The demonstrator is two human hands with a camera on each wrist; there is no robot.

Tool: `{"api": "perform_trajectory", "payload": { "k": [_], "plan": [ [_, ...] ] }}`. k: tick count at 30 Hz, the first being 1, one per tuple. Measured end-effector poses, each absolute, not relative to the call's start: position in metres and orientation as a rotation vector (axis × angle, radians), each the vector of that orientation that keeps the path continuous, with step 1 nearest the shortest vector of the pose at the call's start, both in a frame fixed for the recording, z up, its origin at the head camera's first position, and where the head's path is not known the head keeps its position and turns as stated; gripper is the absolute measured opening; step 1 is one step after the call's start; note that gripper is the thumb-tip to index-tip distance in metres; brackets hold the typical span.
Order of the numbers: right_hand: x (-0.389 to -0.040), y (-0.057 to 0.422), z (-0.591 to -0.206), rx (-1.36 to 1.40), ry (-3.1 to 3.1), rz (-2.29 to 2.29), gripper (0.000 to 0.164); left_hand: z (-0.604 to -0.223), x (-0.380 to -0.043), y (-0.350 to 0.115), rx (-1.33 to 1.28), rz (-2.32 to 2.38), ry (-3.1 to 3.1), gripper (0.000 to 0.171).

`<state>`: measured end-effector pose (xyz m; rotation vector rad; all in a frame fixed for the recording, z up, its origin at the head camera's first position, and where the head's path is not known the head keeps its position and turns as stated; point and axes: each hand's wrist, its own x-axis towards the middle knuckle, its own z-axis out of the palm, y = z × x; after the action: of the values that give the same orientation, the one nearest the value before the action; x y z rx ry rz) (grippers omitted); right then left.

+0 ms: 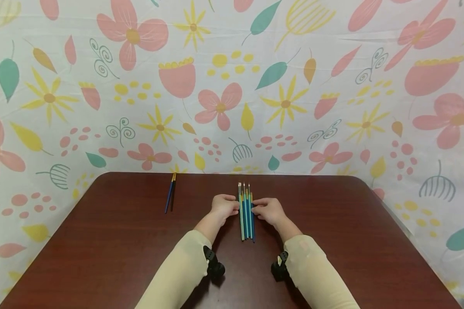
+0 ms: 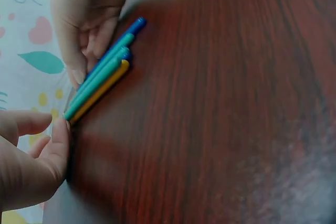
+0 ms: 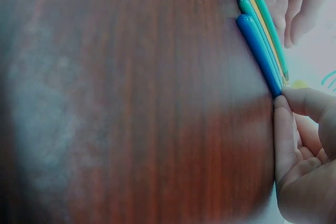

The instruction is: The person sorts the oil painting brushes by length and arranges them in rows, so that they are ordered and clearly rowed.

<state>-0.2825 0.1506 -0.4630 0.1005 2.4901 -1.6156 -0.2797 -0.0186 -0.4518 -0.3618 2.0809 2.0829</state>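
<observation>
Several paintbrushes [image 1: 246,221] with teal, blue and yellow handles lie side by side on the table, bristles pointing away. My left hand [image 1: 225,207] touches the bundle's left edge with its fingertips. From the other side, my right hand [image 1: 271,210] has thumb and index fingertips right at the outermost blue brush [image 3: 257,51]. In the left wrist view, the left thumb rests against the side of a teal brush [image 2: 102,77]. Rounded handle ends face me, slightly uneven. The brush tips are hidden in both wrist views.
Two more paintbrushes, one blue [image 1: 169,197] and one dark [image 1: 173,195], lie near the far left of the brown table [image 1: 139,257]. A flower-patterned cloth [image 1: 232,64] hangs behind the table's far edge.
</observation>
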Motion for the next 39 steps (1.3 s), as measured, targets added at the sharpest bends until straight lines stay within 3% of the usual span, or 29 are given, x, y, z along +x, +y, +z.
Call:
{"api": "perform_trajectory", "payload": {
  "k": [9,16,39],
  "plan": [
    [-0.282,0.151,-0.462,0.092,2.489,-1.606,0.033,-0.452,-0.284,-0.012,-0.406,1.898,2.318,0.035],
    [-0.283,0.15,-0.46,0.087,2.494,-1.61,0.033,-0.448,-0.285,-0.008,-0.44,1.806,2.44,0.026],
    [-0.282,0.15,-0.462,0.103,2.481,-1.601,0.033,-0.451,-0.278,-0.022,-0.367,1.947,2.26,0.025]
  ]
}}
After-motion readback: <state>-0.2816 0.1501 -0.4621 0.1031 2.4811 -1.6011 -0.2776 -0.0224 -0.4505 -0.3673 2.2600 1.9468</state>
